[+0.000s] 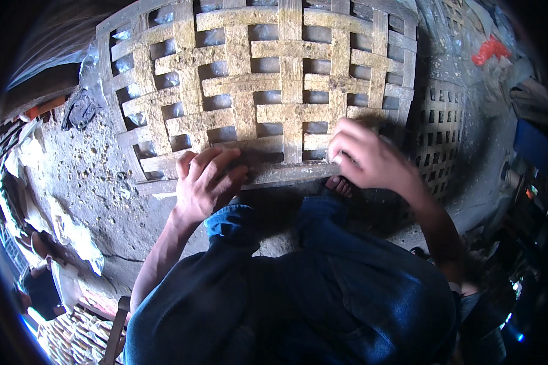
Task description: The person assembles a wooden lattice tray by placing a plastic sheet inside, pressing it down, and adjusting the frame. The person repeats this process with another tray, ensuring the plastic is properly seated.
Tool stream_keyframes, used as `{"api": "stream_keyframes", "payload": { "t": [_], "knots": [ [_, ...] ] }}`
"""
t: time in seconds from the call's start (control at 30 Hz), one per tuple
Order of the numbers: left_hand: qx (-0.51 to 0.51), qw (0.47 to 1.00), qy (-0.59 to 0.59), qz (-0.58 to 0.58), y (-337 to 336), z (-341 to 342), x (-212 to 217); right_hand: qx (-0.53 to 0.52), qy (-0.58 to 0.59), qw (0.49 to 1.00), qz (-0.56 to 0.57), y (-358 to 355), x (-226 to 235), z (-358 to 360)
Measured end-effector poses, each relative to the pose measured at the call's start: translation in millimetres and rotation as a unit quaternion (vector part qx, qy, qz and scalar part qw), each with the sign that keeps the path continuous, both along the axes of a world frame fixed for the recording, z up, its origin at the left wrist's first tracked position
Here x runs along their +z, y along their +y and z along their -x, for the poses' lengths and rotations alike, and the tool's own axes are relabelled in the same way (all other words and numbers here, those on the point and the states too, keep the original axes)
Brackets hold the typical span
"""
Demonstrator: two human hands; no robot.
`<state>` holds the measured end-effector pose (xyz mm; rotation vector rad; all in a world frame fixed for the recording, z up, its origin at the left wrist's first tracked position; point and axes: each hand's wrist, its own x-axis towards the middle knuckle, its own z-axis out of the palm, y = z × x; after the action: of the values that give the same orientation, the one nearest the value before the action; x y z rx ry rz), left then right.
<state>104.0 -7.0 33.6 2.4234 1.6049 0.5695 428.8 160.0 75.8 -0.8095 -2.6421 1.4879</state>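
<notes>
A woven slat panel point(249, 85) is placed directly before the wearer's legs point(377, 280); its lattice appears fully formed, yellowish crust is borne by many slats, and how much work is done or left cannot be judged. At the near edge, the left hand point(208, 181) is laid with fingers curled; the right hand point(366, 155) is bent and blurred, and whether either is clamped cannot be told. No brand, label or writing can be read.
</notes>
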Motion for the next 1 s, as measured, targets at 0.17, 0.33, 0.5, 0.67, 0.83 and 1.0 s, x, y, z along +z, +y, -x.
{"api": "stream_keyframes", "payload": {
  "t": [0.17,0.33,0.5,0.67,0.83,1.0],
  "knots": [
    [-0.010,1.000,-0.011,0.009,1,-1,4,-0.421,0.245,0.873,-0.027,68,2,-45],
    [-0.117,0.992,-0.027,0.046,-1,-23,18,-0.635,0.000,0.740,-0.223,126,-45,-130],
    [-0.221,0.965,0.023,0.141,2,-51,14,-0.442,0.008,0.809,-0.387,56,-61,-90],
    [-0.141,0.974,0.102,0.145,-23,-28,12,-0.352,-0.010,0.867,-0.353,-14,-51,-39],
    [0.164,0.951,0.223,0.138,-121,116,5,-0.326,-0.046,0.863,-0.384,-16,-58,-43],
    [0.421,0.846,0.308,0.109,-182,171,37,-0.317,-0.059,0.859,-0.398,-18,-58,-30]
  ]
}}
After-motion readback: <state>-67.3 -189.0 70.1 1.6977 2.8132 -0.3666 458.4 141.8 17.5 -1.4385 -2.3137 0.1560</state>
